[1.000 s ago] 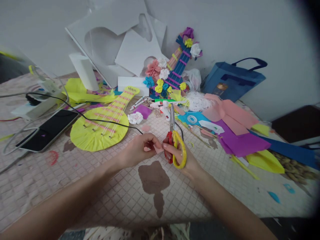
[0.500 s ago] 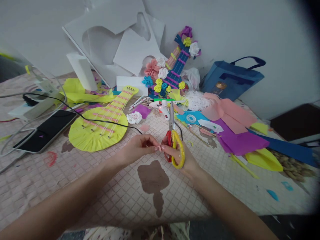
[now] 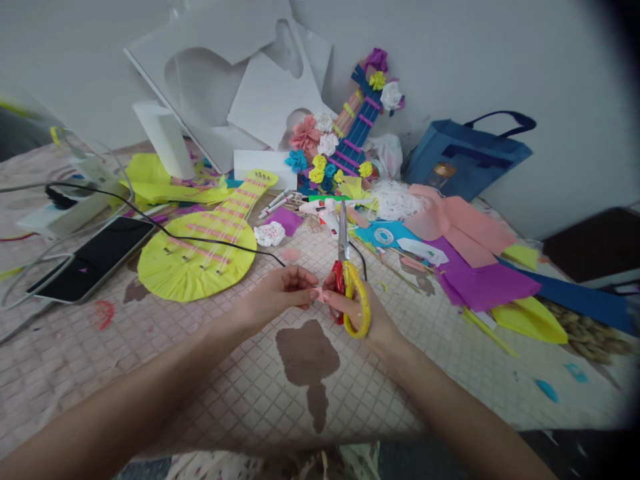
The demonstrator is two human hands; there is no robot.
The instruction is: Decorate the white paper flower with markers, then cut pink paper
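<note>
You can read no words, brands or numbers anywhere. The nearest thing you have to a sign is a small purple triangle (image 3: 83, 271) on the dark face of the phone (image 3: 107, 250) at the left. On the white glue gun (image 3: 329, 218), toward the far middle, you see small marks too tiny to read.

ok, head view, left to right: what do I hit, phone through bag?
black phone → yellow paper guitar → left hand → pink paper scrap → scissors → blue bag
</note>
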